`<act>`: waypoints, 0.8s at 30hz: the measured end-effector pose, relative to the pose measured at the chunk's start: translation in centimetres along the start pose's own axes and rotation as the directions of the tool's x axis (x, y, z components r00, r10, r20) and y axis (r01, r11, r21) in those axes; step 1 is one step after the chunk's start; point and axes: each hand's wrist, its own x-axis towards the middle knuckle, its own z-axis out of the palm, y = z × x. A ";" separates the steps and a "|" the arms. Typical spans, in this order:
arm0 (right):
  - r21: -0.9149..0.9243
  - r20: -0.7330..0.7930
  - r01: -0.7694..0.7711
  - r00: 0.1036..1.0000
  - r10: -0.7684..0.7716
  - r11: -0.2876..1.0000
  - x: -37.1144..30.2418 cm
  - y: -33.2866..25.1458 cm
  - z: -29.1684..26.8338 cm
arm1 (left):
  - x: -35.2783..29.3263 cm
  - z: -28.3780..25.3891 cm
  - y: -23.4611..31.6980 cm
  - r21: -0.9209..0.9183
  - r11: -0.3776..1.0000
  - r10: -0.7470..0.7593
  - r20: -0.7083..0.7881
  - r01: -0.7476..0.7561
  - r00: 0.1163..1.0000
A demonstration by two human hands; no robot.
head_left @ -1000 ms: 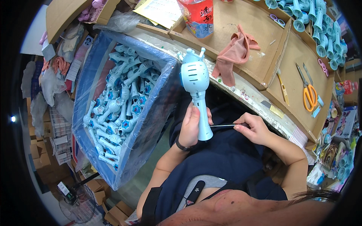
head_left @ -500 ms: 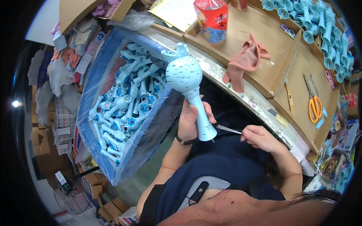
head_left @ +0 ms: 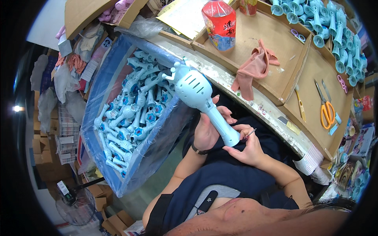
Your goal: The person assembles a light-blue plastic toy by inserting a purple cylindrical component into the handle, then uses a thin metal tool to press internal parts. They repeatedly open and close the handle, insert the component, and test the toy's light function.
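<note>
My left hand (head_left: pixel 207 129) grips the handle of a light blue toy wand (head_left: pixel 199 97), whose round head tilts up and left over the bin. My right hand (head_left: pixel 247 146) pinches a thin metal tool (head_left: pixel 250 133) with its tip at the wand's handle end (head_left: pixel 231 140). The hands touch around the handle, above my lap. A dark band sits on my left wrist.
A blue plastic-lined bin (head_left: pixel 103 106) holds several matching wands at my left. The cardboard-covered bench has a red-labelled bottle (head_left: pixel 220 24), a pink cloth (head_left: pixel 255 67), orange scissors (head_left: pixel 326 111) and more blue toy parts (head_left: pixel 338 35) at far right. Cardboard boxes (head_left: pixel 43 155) are stacked far left.
The wand's head has swung left and tilted over the bin. My right hand has closed in on the handle end, bringing the tool tip against it.
</note>
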 end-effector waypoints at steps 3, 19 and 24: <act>0.011 0.020 -0.008 1.000 0.007 1.000 -0.2 0.0 0.0 | -0.1 0.5 -0.2 0.023 1.000 0.001 -0.069 0.001 0.998; -0.889 -0.448 -0.416 0.876 -0.180 0.189 -1.6 2.8 -20.0 | -0.3 0.1 -0.5 0.164 0.975 -0.128 -0.153 0.153 0.980; -0.465 -0.446 -0.235 0.895 0.004 0.854 -1.6 1.1 -12.5 | -0.1 -0.1 -1.2 0.181 0.976 -0.136 0.062 0.123 0.989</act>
